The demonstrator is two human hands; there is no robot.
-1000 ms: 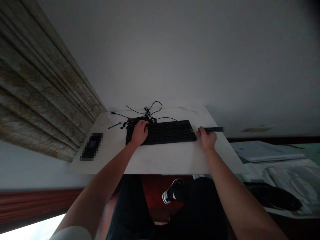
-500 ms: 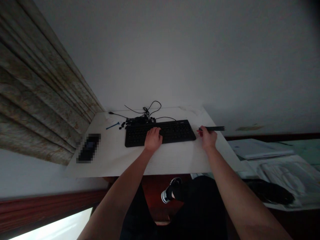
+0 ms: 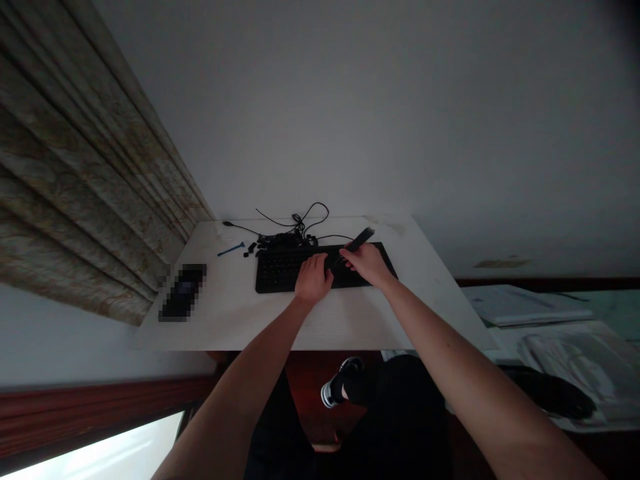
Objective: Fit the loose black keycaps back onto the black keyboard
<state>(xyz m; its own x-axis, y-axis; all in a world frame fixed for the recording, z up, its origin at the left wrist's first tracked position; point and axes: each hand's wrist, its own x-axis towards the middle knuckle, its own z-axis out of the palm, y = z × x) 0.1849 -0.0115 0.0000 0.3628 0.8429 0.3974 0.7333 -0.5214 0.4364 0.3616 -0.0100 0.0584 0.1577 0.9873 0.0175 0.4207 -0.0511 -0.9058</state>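
Note:
A black keyboard (image 3: pixel 285 267) lies on a white table (image 3: pixel 350 320). My left hand (image 3: pixel 313 280) rests on the keyboard's middle with its fingers curled down on the keys. My right hand (image 3: pixel 366 263) sits over the keyboard's right half, closed on a long thin black tool (image 3: pixel 361 238) that points up and to the right. Loose black keycaps (image 3: pixel 260 244) and a tangled black cable (image 3: pixel 300 221) lie just behind the keyboard.
A small blue tool (image 3: pixel 231 251) lies at the back left of the table. A dark phone (image 3: pixel 183 292) sits near the left edge. A curtain (image 3: pixel 75 187) hangs on the left. Papers (image 3: pixel 520 305) and a dark bag (image 3: pixel 550 393) lie to the right.
My right hand has carried the black tool from the table right of the keyboard onto the keyboard's right half. My left hand moved from the keyboard's left end to its middle.

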